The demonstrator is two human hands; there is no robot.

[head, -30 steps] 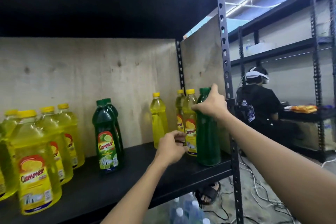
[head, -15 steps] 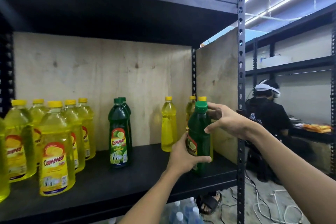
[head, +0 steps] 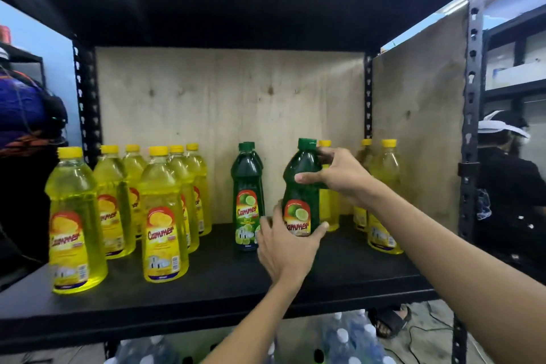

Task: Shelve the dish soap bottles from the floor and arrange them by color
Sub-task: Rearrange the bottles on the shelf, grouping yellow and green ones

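Observation:
A dark green dish soap bottle (head: 302, 183) with a lime label is held over the black shelf (head: 206, 289). My left hand (head: 288, 248) grips its lower part, and my right hand (head: 339, 177) holds its shoulder and neck. Just to its left stand two more green bottles (head: 247, 195), one behind the other. Several yellow bottles (head: 162, 216) are grouped on the shelf's left side. More yellow bottles (head: 384, 195) stand at the right end, and one yellow bottle (head: 329, 213) is partly hidden behind the held green one.
A plywood back panel (head: 230, 115) and side panel (head: 419, 127) close in the shelf, with a black steel post (head: 469, 127) at the right. A person in black (head: 508, 186) sits beyond it. Packed water bottles (head: 348, 340) lie below the shelf.
The green bottle has moved left from the yellow bottles at the right end toward the two standing green ones. My left hand took hold of its lower part, and my right hand slid to its shoulder.

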